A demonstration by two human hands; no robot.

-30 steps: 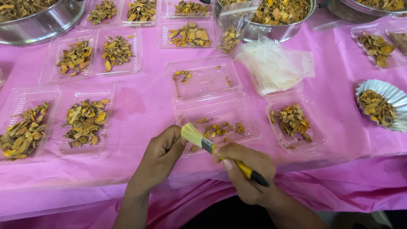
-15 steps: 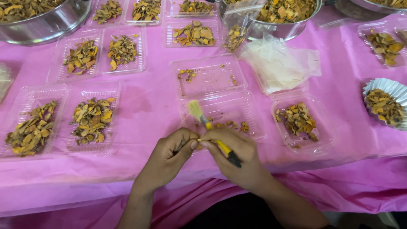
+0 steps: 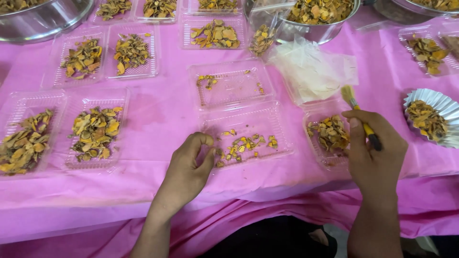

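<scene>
My right hand [image 3: 375, 155] is closed around a small brush [image 3: 359, 117] with a yellow and black handle, bristles pointing up and away over a clear tray of dried yellow-brown pieces [image 3: 330, 134]. My left hand [image 3: 189, 169] rests on the pink tablecloth [image 3: 158, 119], fingertips curled at the left edge of an open clear clamshell tray [image 3: 248, 134] holding a few dried pieces. The tray's lid half [image 3: 232, 83] lies open behind it, nearly bare.
Several clear trays of dried pieces lie at left [image 3: 95, 131] and along the back [image 3: 215, 33]. Metal bowls [image 3: 311, 16] stand at the far edge. A crumpled clear plastic bag [image 3: 311, 69] lies mid-right, a silver foil cup [image 3: 430, 117] at right.
My hands were together over the near tray with the brush between them. They have parted: the right carried the brush off to the right, the left dropped to the tray's left edge.
</scene>
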